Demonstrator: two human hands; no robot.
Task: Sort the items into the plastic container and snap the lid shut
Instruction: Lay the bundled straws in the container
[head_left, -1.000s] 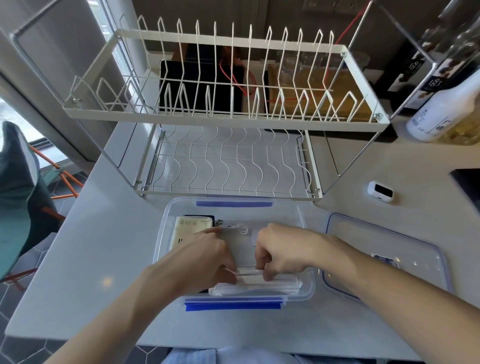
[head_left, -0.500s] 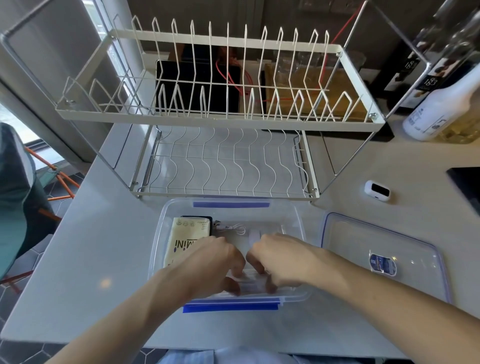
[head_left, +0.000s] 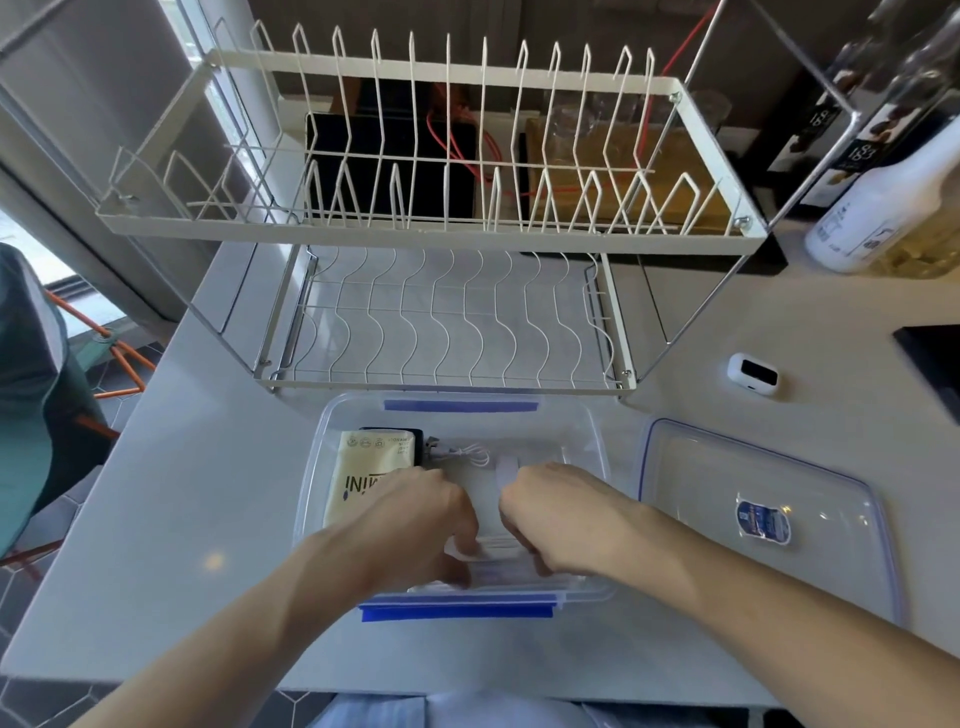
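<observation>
Both hands, left hand (head_left: 415, 519) and right hand (head_left: 558, 512), curl round a white bundle (head_left: 491, 558) low inside the plastic container (head_left: 597, 431), packet (head_left: 358, 478) already in, lid (head_left: 769, 467) just beside it, unsnapped.

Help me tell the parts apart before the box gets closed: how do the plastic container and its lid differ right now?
The plastic container is a deep tub holding items, a cream packet among them; the lid is a shallow sheet lying to its right, holding nothing. The left hand and right hand are down in the container; neither touches the lid. The lid bears a blue label; the container shows none. Both are clear with blue trim.
</observation>
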